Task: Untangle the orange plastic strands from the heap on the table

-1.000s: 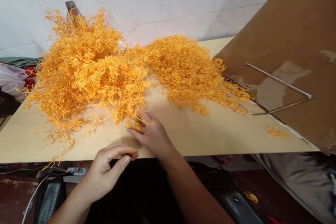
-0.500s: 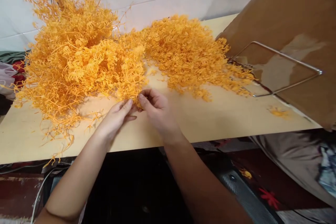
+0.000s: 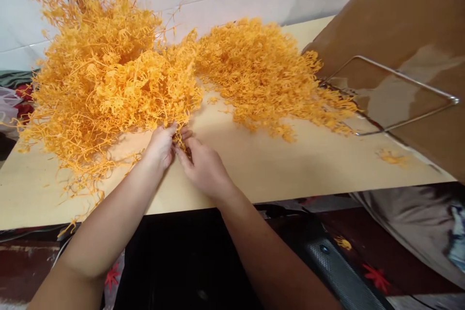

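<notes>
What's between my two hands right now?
Thin orange strands show between the left hand and right hand in the head view, at the near edge of the left orange pile.

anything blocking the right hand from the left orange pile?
Nothing visible. The right hand has its fingertips at strands on the near edge of the left orange pile. The left hand is close beside them, on the strands' left side.

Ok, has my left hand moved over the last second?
Yes: judged against the front edge of the table, your left hand has moved forward, away from that edge to the near side of the larger orange pile.
</notes>
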A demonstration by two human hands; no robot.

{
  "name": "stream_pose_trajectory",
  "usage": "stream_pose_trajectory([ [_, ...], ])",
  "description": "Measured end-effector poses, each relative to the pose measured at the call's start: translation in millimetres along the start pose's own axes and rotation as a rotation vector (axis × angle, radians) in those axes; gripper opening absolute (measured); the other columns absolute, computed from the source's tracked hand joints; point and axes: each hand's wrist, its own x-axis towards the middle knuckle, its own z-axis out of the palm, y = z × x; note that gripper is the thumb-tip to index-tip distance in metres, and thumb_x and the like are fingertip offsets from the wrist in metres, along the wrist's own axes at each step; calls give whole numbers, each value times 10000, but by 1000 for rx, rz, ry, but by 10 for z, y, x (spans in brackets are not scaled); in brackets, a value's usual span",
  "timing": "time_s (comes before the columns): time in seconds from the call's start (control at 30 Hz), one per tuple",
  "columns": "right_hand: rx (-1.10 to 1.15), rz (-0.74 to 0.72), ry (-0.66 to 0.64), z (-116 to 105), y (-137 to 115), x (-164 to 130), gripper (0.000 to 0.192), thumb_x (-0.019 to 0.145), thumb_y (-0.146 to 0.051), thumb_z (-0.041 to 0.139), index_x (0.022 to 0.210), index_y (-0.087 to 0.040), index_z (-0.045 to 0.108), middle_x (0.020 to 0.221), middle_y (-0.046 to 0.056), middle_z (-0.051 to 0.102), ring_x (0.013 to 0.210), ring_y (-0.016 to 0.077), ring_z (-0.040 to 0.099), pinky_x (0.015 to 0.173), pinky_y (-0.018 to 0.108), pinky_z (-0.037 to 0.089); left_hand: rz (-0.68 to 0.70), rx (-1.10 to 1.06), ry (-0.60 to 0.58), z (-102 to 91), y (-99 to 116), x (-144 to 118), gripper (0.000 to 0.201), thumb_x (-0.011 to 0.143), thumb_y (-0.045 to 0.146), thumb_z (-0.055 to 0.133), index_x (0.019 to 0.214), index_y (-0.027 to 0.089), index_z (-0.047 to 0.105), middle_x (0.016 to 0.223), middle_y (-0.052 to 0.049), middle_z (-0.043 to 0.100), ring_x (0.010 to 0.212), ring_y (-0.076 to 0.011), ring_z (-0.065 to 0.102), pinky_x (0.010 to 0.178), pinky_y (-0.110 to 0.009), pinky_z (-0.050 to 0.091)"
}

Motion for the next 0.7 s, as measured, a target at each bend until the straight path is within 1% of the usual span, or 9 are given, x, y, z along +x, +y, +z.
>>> stream_pose_trajectory([
  [0.2,-190,16,-50,47,-8,-100,319,883,-280,282,974,-112,537,896,140,636,738,220,581,602,288,363,-56,49,-122,14,0,8,217,642,-32,341,680,181,332,435,76,344,324,-34,331,360,-132,221],
  [0.27,-225,18,-94,56,-82,-198,319,880,-257,268,937,-109,545,841,146,631,694,217,569,579,292,354,-70,59,-111,14,9,52,224,645,-32,327,691,187,312,437,85,301,311,-24,285,358,-126,164],
  [0.3,-230,-27,-155,64,-141,-274,309,872,-241,272,880,-112,553,790,144,626,658,214,556,565,295,350,-68,47,-88,9,20,89,225,661,-30,321,705,191,306,439,91,271,306,-20,261,363,-123,143],
  [0.37,-172,-242,-339,83,-278,-457,273,848,-207,300,759,-129,546,713,130,608,607,200,528,551,302,350,-36,0,-14,-14,52,176,210,718,-6,317,751,202,311,444,103,209,301,-17,214,376,-120,113],
  [0.43,16,-497,-500,83,-379,-615,223,834,-189,334,728,-143,525,733,111,603,632,179,524,573,298,377,5,-13,22,-51,79,238,163,781,48,327,807,208,342,446,105,209,307,-20,209,382,-123,117],
  [0.47,151,-536,-531,68,-394,-654,203,839,-190,338,749,-149,515,750,93,599,643,160,525,585,286,392,18,5,-4,-72,84,246,129,803,80,341,828,205,364,445,102,249,316,-23,238,384,-127,142],
  [0.53,444,-390,-493,-3,-334,-618,162,846,-206,338,796,-170,488,674,28,559,593,118,513,566,258,410,39,61,-93,-109,76,218,67,820,129,387,843,186,412,465,82,370,354,-33,337,402,-142,235],
  [0.63,829,-2,-264,-188,-87,-338,73,809,-234,388,828,-199,449,622,-32,503,464,75,458,446,220,368,47,104,-212,-150,47,134,18,810,148,460,816,149,476,555,32,527,468,-54,495,521,-186,396],
  [0.7,950,126,-104,-308,86,-109,52,769,-242,447,803,-203,453,649,-31,496,435,56,412,402,208,307,36,107,-264,-167,35,113,31,802,150,488,806,131,512,628,2,590,560,-73,568,634,-229,453],
])
